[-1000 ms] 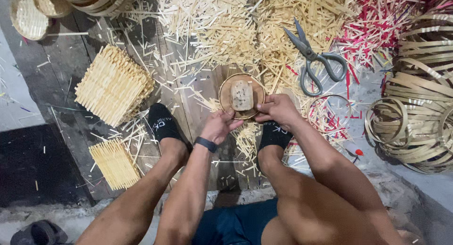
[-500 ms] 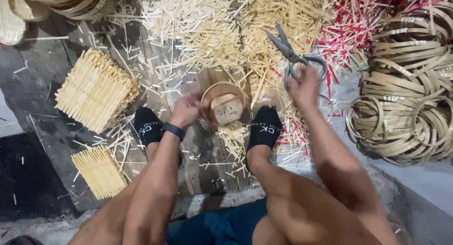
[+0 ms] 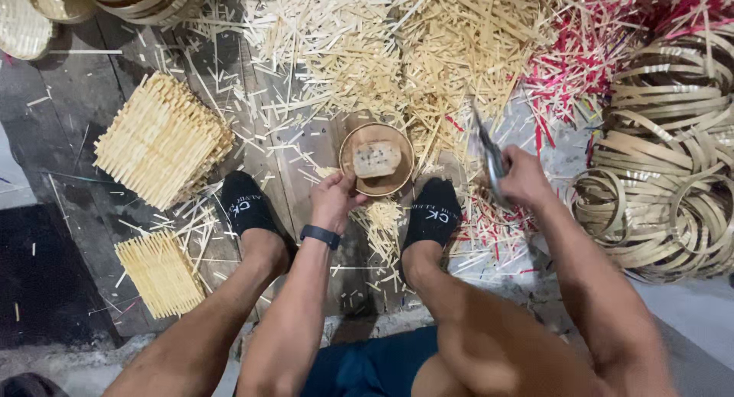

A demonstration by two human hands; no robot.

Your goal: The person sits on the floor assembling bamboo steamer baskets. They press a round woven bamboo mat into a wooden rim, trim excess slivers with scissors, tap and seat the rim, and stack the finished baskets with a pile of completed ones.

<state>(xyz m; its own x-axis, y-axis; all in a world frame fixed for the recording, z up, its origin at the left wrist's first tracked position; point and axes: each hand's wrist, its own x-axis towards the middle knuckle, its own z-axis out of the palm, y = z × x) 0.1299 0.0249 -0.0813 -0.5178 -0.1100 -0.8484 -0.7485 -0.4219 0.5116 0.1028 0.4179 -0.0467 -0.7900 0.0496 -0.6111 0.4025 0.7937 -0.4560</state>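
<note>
Left hand (image 3: 334, 200) grips the near rim of a small round woven bamboo basket (image 3: 377, 160) at frame centre, between two black-socked feet. Right hand (image 3: 522, 179), centre right, is closed around blurred grey-handled metal scissors (image 3: 489, 154).

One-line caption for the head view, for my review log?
Seated person's left hand holds a small round basket; right hand lifts scissors above scattered bamboo strips.

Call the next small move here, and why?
Probably bring the scissors across to the round woven piece. The right hand holds the scissors raised off to the side, apart from the piece, while the left hand grips its lower rim between the feet.
</note>
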